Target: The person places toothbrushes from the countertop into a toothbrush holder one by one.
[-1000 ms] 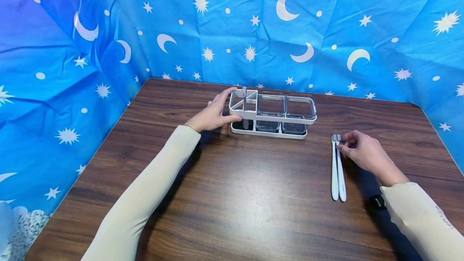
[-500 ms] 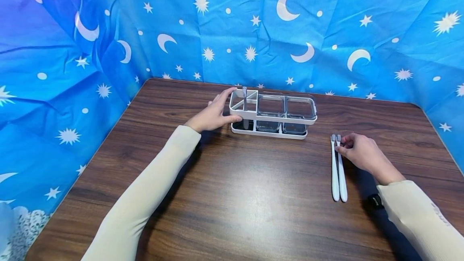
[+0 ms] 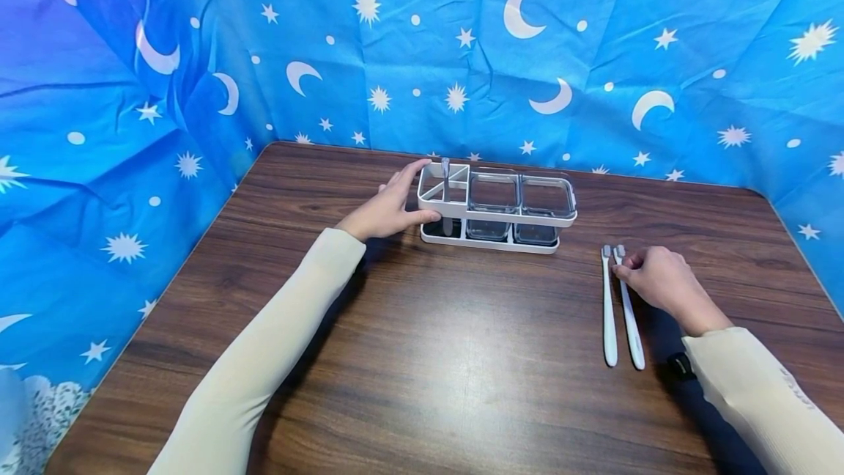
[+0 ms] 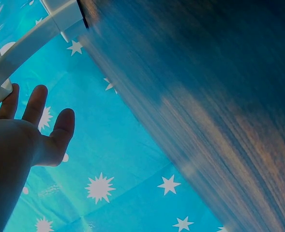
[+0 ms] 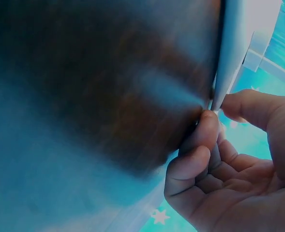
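A white two-tier toothbrush holder (image 3: 511, 244) stands near the table's back edge. My left hand (image 3: 389, 207) spans its left end, thumb at the front and index finger at the back; in the left wrist view other fingers (image 4: 35, 104) stick out free. One toothbrush (image 3: 445, 178) stands upright in the left section, bristles up. Two clear cups (image 3: 547, 196) sit in the other sections. On the right, two white toothbrushes lie on the table. My right hand (image 3: 662, 284) pinches the right toothbrush (image 3: 631, 321) just below its head; the left toothbrush (image 3: 608, 314) lies beside it, apart.
The dark wooden table (image 3: 435, 387) carries all of this. A blue cloth (image 3: 422, 57) with white stars and moons hangs behind and along the left. Patterned fabric (image 3: 49, 416) shows at the lower left, beyond the table.
The right toothbrush has swung away from the left one, its handle end going right, so a gap shows between them. My right hand has shifted slightly toward me. My left hand stays put.
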A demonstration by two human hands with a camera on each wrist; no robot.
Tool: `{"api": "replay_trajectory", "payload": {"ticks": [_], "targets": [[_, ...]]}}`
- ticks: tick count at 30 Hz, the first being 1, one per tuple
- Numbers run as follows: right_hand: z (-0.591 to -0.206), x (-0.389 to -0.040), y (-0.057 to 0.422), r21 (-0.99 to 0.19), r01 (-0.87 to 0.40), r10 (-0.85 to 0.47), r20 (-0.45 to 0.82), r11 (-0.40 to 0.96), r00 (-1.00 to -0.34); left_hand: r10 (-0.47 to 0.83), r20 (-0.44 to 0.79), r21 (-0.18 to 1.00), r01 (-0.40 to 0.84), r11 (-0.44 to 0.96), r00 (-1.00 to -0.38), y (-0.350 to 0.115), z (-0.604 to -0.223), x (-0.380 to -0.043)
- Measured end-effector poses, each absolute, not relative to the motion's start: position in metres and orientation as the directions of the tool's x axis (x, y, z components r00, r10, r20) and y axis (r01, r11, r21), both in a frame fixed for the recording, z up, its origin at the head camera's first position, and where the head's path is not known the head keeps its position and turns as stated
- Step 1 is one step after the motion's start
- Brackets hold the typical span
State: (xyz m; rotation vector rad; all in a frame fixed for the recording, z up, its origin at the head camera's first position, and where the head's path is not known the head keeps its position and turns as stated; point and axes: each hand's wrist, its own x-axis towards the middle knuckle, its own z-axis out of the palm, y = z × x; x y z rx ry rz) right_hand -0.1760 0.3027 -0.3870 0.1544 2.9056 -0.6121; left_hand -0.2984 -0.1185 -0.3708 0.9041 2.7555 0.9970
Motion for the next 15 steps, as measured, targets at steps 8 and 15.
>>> {"api": "replay_trajectory", "payload": {"ticks": [8, 15], "targets": [[-0.3851, -0.1747, 0.3042, -0.395, 0.167, 0.094, -0.198, 0.904, -0.976, 0.553, 0.128, 0.613, 0.504, 0.608, -0.823, -0.1184, -0.3729, -0.2994], [-0.379, -0.1725, 0.3099, -0.416, 0.179, 0.125, -0.153, 0.892, -0.98, 0.551, 0.123, 0.609, 0.501, 0.615, -0.825, -0.1191, -0.3735, -0.3006]]}}
